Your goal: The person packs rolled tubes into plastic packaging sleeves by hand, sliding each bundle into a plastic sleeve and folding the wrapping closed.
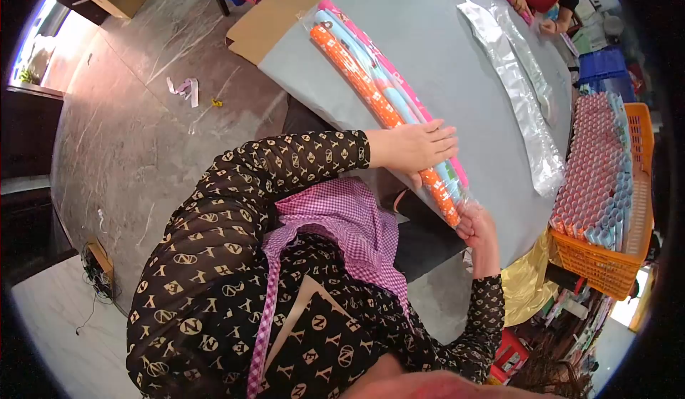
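Orange, light blue and pink patterned rolls lie side by side in a clear plastic bag (382, 88), slanting over the grey table (478, 113). My left hand (417, 145) rests flat across the lower half of the rolls, fingers extended and its thumb near the orange roll's edge. At the bag's lower end, my right hand (477, 225) is closed, its curled fingers pinching the plastic just past the roll ends. Further right on the table are shiny clear plastic sleeves (517, 92).
An orange crate (596, 260) of many upright rolls (592, 170) stands beyond the right edge. Another person's hands (549, 26) show at the top right. Brown cardboard (282, 17) lies at the table's upper left edge. Gold film (524, 292) hangs below right.
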Tool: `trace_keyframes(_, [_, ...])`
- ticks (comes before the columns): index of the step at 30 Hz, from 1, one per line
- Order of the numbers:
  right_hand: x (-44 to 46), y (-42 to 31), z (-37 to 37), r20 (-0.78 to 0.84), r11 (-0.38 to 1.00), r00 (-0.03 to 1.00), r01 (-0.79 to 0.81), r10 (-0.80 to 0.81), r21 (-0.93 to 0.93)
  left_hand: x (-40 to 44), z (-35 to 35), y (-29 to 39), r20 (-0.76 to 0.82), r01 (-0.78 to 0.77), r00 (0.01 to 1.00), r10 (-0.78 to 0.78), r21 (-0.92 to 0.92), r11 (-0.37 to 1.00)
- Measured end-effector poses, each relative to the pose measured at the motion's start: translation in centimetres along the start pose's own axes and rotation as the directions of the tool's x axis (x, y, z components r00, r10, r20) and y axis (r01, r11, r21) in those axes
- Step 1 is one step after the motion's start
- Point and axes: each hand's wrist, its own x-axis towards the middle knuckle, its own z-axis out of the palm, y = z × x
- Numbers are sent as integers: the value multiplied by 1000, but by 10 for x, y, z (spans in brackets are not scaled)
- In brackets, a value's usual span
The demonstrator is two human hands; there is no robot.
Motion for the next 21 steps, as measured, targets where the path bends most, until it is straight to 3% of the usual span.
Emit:
trace_keyframes(4, [7,-11,-8,79,980,978,-196,193,43,0,-1,0,-5,-7,1000,7,18,1000])
trace_keyframes(10, [13,-19,-14,287,949,925,-293,249,119,0,1,-1,-8,-7,1000,7,15,1000])
trace_keyframes(17, [23,-16,-15,320,927,909,-333,267,172,2,6,2,18,-8,1000,8,13,1000])
trace_keyframes(21, [19,-16,-11,268,958,938,-259,219,124,3,6,2,-3,-10,1000,10,1,1000])
